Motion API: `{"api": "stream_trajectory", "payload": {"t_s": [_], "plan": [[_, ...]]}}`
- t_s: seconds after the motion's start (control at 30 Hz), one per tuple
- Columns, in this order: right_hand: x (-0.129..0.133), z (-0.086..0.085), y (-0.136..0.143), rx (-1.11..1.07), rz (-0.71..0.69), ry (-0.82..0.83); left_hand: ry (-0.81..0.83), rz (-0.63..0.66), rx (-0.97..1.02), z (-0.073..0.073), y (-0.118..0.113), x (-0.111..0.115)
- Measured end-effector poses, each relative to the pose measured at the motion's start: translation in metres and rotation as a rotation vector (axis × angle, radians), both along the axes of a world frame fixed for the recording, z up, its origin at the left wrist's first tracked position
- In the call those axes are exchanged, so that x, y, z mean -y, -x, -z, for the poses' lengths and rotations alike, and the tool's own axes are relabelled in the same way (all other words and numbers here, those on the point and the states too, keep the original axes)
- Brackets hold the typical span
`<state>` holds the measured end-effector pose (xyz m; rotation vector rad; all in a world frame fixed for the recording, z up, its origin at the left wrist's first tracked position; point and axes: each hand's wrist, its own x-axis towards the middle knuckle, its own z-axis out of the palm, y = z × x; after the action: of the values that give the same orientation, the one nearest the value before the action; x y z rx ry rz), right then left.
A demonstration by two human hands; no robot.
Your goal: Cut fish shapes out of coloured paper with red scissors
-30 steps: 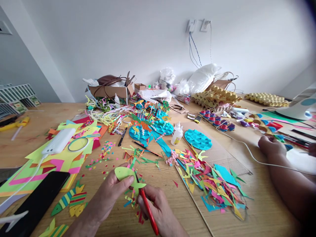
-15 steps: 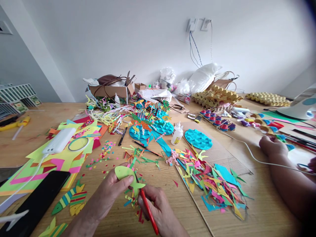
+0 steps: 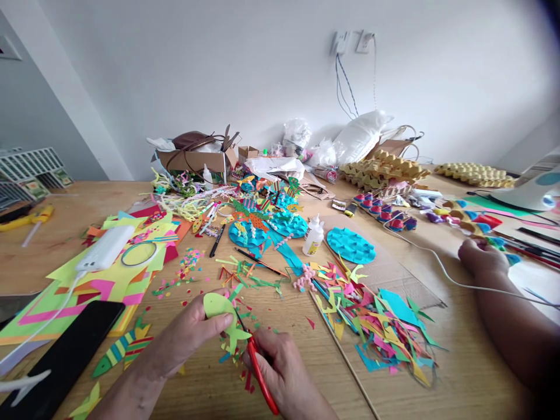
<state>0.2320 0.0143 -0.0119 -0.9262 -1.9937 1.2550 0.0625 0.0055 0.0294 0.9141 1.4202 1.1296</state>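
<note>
Between the thumb and fingers of my left hand (image 3: 192, 326) is a light green paper fish (image 3: 215, 304), its tail pointing right. My right hand (image 3: 280, 364) grips red-handled scissors (image 3: 261, 373), whose dark blades reach up beside the fish's body and tail. A narrow green strip (image 3: 237, 291) sticks out above the fish. Small paper snippets lie on the wood beneath both hands. To the left of my left forearm rest striped paper fish, a green and yellow one (image 3: 114, 354) and a red and yellow one (image 3: 137, 349), partly behind my arm.
A black phone (image 3: 65, 361) and white power bank (image 3: 107, 248) lie left, by coloured paper sheets. Ahead stand glue bottles (image 3: 314, 238) near a blue painted egg-carton piece (image 3: 350, 245). Paper scraps (image 3: 385, 332) and a thin stick (image 3: 345, 359) lie right. Another person's arm (image 3: 499, 303) reaches in there.
The scissors have shifted slightly left and their blades look more parted from the paper. My left forearm now covers more of the red and yellow fish.
</note>
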Motion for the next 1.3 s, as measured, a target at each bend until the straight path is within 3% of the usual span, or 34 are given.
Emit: {"api": "stream_trajectory", "payload": {"t_s": [0.1,0.4,0.6,0.8,0.97,1.3], "plan": [[0.0,0.002,0.0,0.005,0.016,-0.003,-0.004,-0.05,-0.009,0.001,-0.001,-0.001],[0.0,0.004,0.001,-0.001,-0.008,0.125,-0.055,0.1,-0.083,-0.005,0.002,-0.003],[-0.003,-0.001,-0.004,-0.256,-0.011,0.373,-0.082,0.101,-0.144,0.001,0.005,-0.003],[-0.011,-0.008,0.003,-0.365,0.228,0.308,-0.106,0.142,-0.262,0.014,0.007,-0.004],[-0.015,-0.019,0.015,-0.366,0.216,0.304,-0.132,0.196,-0.315,0.012,0.001,-0.004],[-0.017,-0.02,0.026,-0.434,0.218,0.334,-0.154,0.142,-0.227,0.004,-0.001,-0.007]]}}
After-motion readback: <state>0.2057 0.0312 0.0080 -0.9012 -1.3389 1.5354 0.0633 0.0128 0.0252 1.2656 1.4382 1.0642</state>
